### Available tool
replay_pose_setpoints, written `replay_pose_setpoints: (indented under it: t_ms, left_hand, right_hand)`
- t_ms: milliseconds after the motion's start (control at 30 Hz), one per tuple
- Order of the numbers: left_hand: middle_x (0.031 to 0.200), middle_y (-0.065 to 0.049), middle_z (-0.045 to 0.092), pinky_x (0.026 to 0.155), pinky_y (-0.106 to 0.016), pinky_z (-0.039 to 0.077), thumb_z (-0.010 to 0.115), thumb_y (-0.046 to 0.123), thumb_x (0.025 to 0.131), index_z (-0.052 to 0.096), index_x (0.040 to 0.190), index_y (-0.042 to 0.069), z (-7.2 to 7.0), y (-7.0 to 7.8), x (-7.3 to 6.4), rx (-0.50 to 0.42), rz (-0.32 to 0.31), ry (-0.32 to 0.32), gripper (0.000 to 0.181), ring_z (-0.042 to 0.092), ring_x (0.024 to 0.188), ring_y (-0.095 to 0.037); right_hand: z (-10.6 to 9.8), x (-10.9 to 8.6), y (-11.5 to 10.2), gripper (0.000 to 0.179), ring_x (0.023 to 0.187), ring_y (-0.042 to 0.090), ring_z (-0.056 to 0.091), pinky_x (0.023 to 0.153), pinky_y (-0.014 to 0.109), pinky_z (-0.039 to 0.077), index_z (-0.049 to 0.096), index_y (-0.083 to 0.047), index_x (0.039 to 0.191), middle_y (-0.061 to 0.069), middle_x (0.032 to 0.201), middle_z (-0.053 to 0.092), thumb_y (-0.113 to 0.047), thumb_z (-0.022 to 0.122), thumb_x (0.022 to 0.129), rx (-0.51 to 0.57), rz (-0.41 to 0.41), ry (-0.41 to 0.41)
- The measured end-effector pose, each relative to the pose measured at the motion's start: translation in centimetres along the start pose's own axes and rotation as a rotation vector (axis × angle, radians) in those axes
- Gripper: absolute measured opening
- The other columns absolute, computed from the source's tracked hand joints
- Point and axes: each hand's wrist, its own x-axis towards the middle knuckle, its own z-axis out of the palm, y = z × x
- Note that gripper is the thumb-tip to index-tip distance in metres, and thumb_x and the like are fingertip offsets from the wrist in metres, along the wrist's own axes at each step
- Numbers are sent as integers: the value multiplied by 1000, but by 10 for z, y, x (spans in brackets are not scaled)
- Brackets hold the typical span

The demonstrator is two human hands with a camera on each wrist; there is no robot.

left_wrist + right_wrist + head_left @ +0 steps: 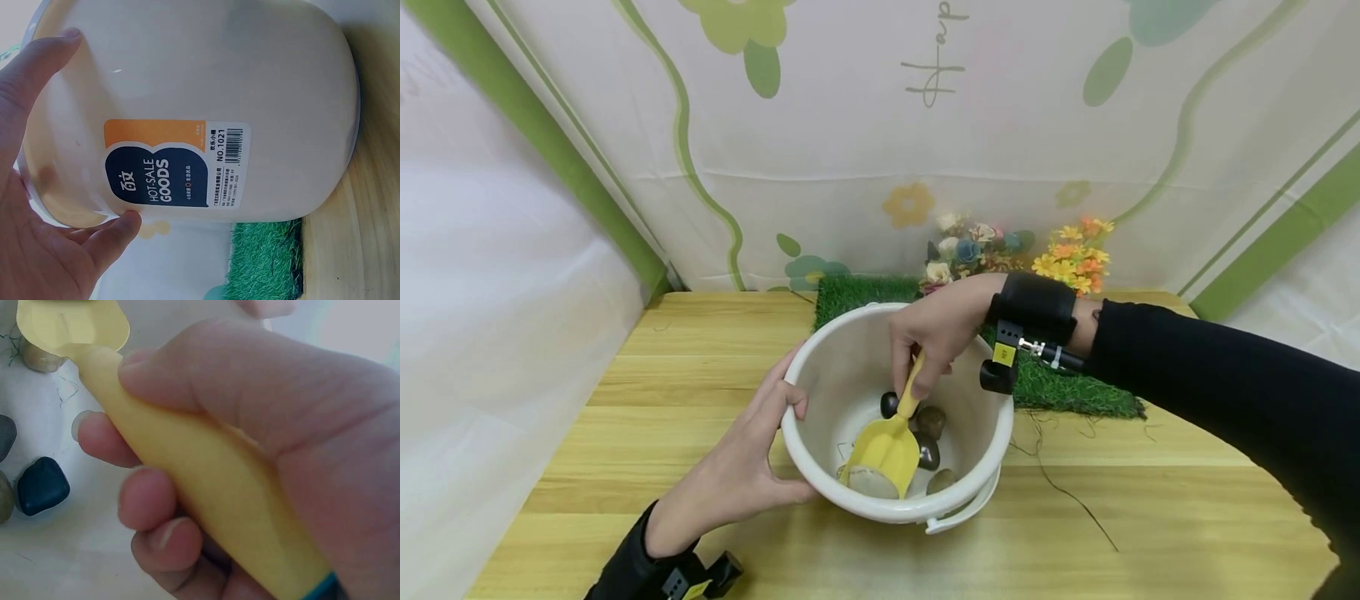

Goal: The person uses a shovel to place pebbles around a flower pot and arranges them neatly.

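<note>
A white bucket [805, 462] stands on the table, and its label [178, 164] shows in the left wrist view. My left hand [741, 458] grips its left rim, fingertips hooked over the edge and thumb against the outer wall. Inside the bucket, my right hand [942, 329] holds a yellow toy shovel [883, 446] by its handle. The blade points down towards the near wall, with a pale stone [872, 482] at its front end. Several dark and brown stones lie on the bucket's bottom, among them a black stone [44, 486] seen in the right wrist view.
Behind the bucket lies a mat of artificial grass [1078, 392]. Blue and white flowers [966, 250] and orange-yellow flowers [1077, 257] stand at the back by the printed curtain [850, 125]. The bucket's handle [966, 510] hangs at its near right side. Loose thin strands [1075, 497] lie on the wooden table [1150, 500].
</note>
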Motion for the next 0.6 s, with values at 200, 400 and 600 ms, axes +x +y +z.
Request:
replay_pose_setpoints:
  t_ms: [200,400,600]
  left_hand:
    - [147,-24,17,81,-48,45,82,14,54,34,89,4,0,0,0,-4,1,3,60,26,128,-41]
    - [147,-23,17,81,-49,45,83,14,55,34,89,4,-1,0,1,-7,0,0,61,26,128,-41]
    - [147,-23,17,80,-48,46,83,15,55,34,89,4,0,0,1,-13,2,-1,61,26,128,-41]
  right_hand:
    - [-3,-10,2,16,54,13,52,51,25,43,71,-27,98,-6,78,66,-21,64,86,18,-28,32]
    - [-6,-20,3,17,56,13,51,53,26,44,70,-25,101,-4,82,67,-21,62,87,51,-45,62]
    - [-6,-25,6,18,54,14,48,51,26,43,70,-25,103,-7,85,67,-22,62,87,77,-79,77]
